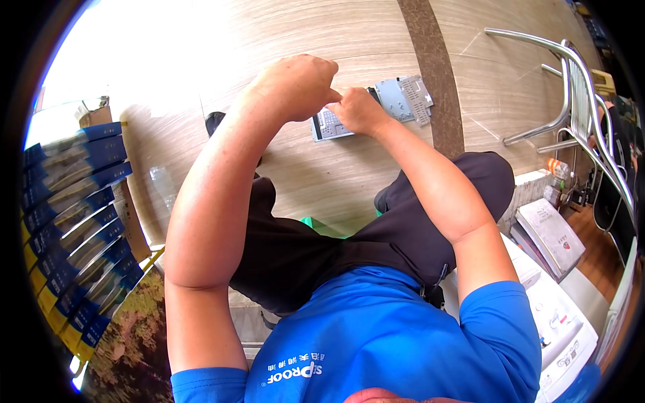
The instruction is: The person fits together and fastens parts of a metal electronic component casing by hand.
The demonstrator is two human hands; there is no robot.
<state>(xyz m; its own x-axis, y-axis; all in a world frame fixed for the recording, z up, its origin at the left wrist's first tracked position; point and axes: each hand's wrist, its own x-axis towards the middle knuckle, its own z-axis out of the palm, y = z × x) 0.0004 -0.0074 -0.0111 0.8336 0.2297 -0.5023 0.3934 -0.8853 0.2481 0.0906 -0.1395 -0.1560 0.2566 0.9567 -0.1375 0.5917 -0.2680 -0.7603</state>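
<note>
A flat grey metal unit (393,97) with perforated plates lies on the tiled floor in front of my knees. Over its left end, my left hand (295,84) is bent at the wrist with its fingers curled together. My right hand (359,111) is closed too, directly above the unit, its fingertips meeting those of my left hand. Whatever is between the fingers is hidden or too small to name. The part of the unit under my right hand is covered from view.
Stacked blue and yellow boxes (80,235) stand at the left. A metal-framed chair (568,101) is at the upper right. Books (551,235), a bottle (559,166) and a white printed box (554,322) are on the right. Clear plastic (161,185) lies on the floor at left.
</note>
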